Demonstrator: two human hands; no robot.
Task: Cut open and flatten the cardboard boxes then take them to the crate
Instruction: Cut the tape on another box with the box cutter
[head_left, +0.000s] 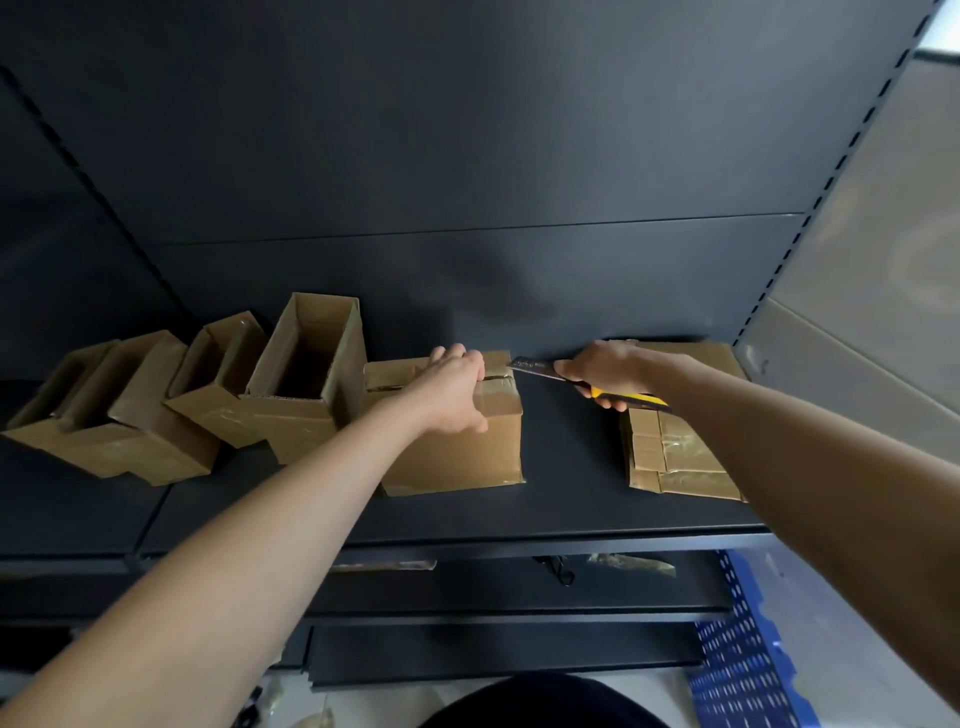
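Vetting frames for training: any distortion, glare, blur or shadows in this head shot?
Head view: strong wide-angle distortion, the slotted upright leans inward; light is dim and soft; a diffuse shadow smears the back panel above the knife; tape on the flattened boxes glares faintly; the closed box is sharp, the blue crate at the edge stretched.

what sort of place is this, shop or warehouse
Probably a shop or stockroom aisle, though little of the room shows: dark metal shelving with a slotted upright, a row of cardboard boxes on it, and a blue perforated crate low at the right.
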